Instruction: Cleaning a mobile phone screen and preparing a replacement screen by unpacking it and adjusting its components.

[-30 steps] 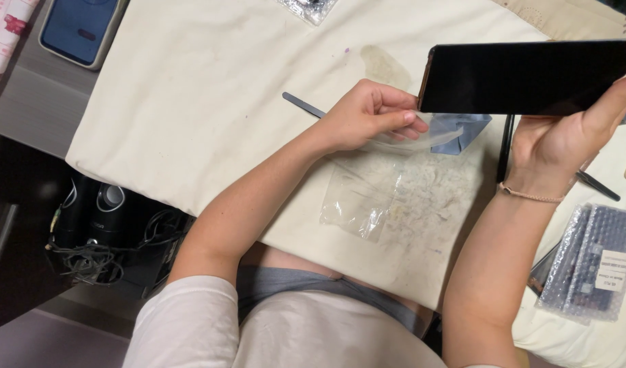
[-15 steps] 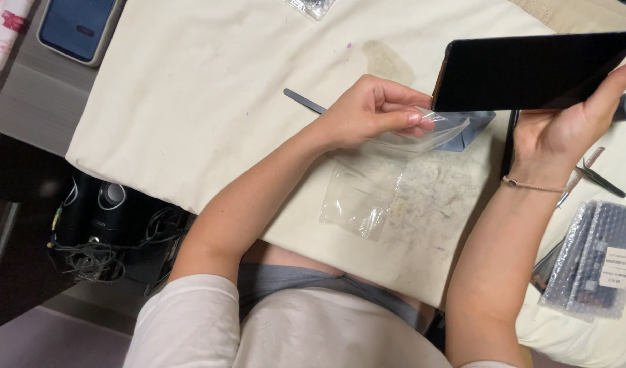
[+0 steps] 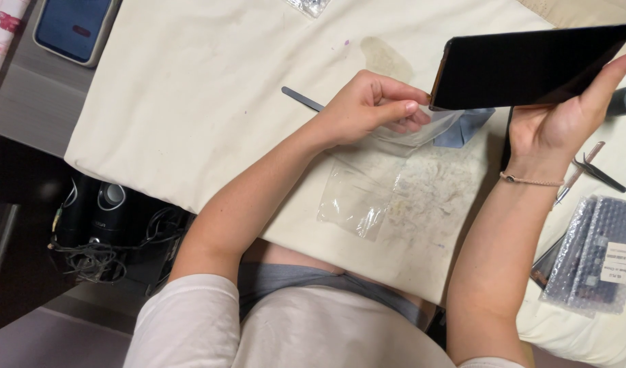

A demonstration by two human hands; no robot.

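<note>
My right hand (image 3: 565,119) holds a flat black tablet (image 3: 531,65) up above the cream cloth, gripping its right edge and underside. My left hand (image 3: 371,105) is just left of the tablet's lower left corner, thumb and fingers pinched on a clear plastic bag (image 3: 429,129) that has a blue piece inside. A second clear plastic bag (image 3: 357,197) lies flat on the cloth below my left hand. A thin grey metal pry tool (image 3: 301,99) lies on the cloth behind my left hand, partly hidden by it.
The cream cloth (image 3: 190,102) covers the table. Tweezers (image 3: 599,174) and a bubble-wrapped pack (image 3: 596,255) lie at the right. A dark blue phone (image 3: 74,27) sits on the grey table edge at top left. Black speakers and tangled cables (image 3: 95,225) stand below the table.
The tablet has shifted slightly right and tilted, with my right hand following. My left hand stays pinched on the clear bag near the tablet's corner.
</note>
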